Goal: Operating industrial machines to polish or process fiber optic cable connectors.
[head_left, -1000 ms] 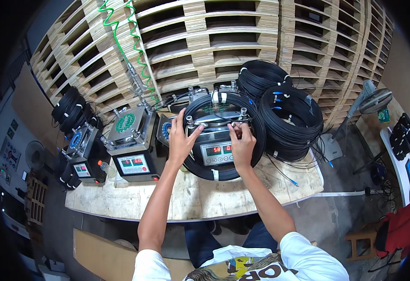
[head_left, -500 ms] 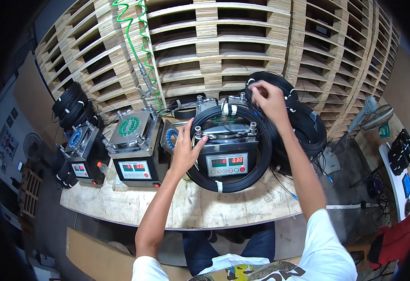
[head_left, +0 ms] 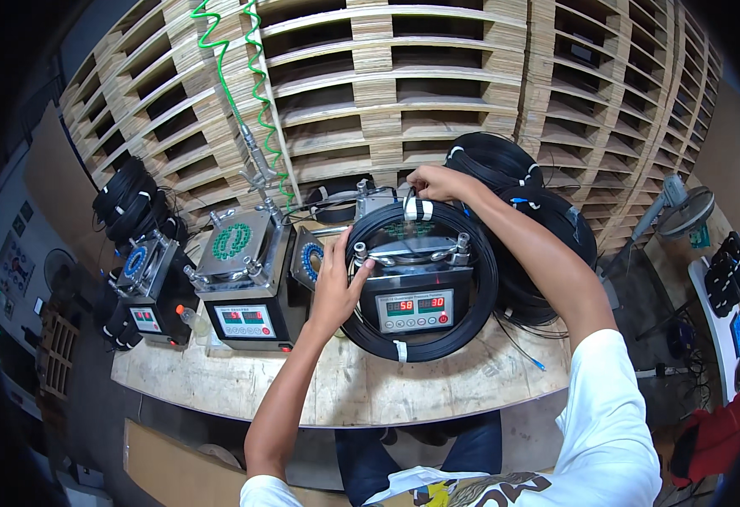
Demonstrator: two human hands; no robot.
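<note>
1. Left hand [head_left: 336, 283] pressed flat, fingers spread, against the left side of a black cable coil [head_left: 420, 283]; thumb resting near a metal post on top of the machine; nothing clasped.
2. Right hand [head_left: 433, 182] reaching over the far edge of the same coil, fingers curled around a white tape band [head_left: 418, 209] on its top; how tightly pinched, cannot tell.
3. Coil ringed around a winding machine [head_left: 412, 291] with two red digital readouts and a red button on its front, standing on a wooden workbench [head_left: 336, 393], directly ahead.
4. Second white band [head_left: 400, 350] binding the coil's near edge, just above the bench surface.
5. Stack of finished black coils [head_left: 526, 198] just right of the machine, partly behind the right forearm.
6. Similar machine [head_left: 239, 287] with a green coiled part on its top plate, to the left; a smaller unit [head_left: 146, 291] with a blue reel farther left.
7. Green spiral air hose [head_left: 234, 76] hanging above the bench, in front of stacked wooden pallets [head_left: 437, 84].
8. Standing fan [head_left: 682, 215] at far right.
</note>
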